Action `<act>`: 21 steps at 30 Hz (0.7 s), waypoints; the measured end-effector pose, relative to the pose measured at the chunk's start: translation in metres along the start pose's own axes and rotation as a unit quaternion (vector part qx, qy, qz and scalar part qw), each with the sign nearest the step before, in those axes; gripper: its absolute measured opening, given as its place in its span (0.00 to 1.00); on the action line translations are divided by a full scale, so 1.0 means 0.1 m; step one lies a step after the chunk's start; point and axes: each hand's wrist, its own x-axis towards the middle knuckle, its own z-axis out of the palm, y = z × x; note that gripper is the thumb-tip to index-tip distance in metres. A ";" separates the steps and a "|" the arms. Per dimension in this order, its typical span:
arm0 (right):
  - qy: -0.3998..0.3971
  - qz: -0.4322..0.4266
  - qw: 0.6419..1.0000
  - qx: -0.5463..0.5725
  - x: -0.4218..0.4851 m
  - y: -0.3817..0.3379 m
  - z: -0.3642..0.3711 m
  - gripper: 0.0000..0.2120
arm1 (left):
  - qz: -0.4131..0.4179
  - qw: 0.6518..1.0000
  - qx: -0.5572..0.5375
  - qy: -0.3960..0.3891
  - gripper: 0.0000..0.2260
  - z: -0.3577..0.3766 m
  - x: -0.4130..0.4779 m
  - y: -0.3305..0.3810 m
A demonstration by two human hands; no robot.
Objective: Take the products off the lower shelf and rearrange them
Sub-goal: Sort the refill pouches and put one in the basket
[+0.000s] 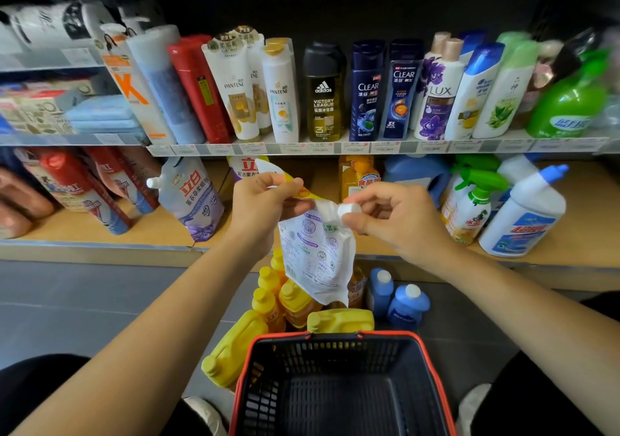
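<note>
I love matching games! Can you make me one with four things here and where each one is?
Things:
1 white pouch
2 black adidas bottle
3 purple pouch
4 yellow bottles

Places:
A on the lower shelf
B held by the left hand and right hand
C on the floor
D on the shampoo shelf

Pairs: 1-B, 2-D, 3-A, 4-C

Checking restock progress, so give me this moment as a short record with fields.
left hand: grips the pouch at its top
right hand: pinches the white cap
pouch: in the air, in front of the lower shelf
on floor: yellow bottles, blue bottles, basket
on lower shelf: second pouch, spray bottles
</note>
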 end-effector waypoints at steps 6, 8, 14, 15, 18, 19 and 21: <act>0.006 0.003 1.000 0.012 0.11 0.08 -0.09 0.03 | 0.083 0.980 0.141 -0.108 0.05 -0.05 -0.04 0.07; 0.009 0.013 0.999 -0.049 0.18 0.16 -0.14 0.14 | 0.126 0.963 0.194 -0.139 0.05 -0.06 -0.05 0.16; -0.068 0.096 0.990 -0.075 0.40 0.19 -0.21 0.48 | 0.219 0.894 0.339 -0.194 0.05 -0.13 -0.10 0.48; -0.090 0.102 0.990 -0.042 0.43 0.18 -0.19 0.45 | 0.227 0.883 0.359 -0.202 0.05 -0.14 -0.11 0.51; -0.165 0.120 0.977 0.066 0.46 0.17 -0.14 0.22 | 0.236 0.862 0.395 -0.211 0.05 -0.18 -0.12 0.51; -0.182 0.124 0.973 0.065 0.45 0.16 -0.12 0.16 | 0.237 0.861 0.400 -0.207 0.05 -0.20 -0.12 0.49; -0.186 0.114 0.975 0.038 0.42 0.14 -0.09 0.07 | 0.235 0.868 0.390 -0.200 0.05 -0.24 -0.13 0.42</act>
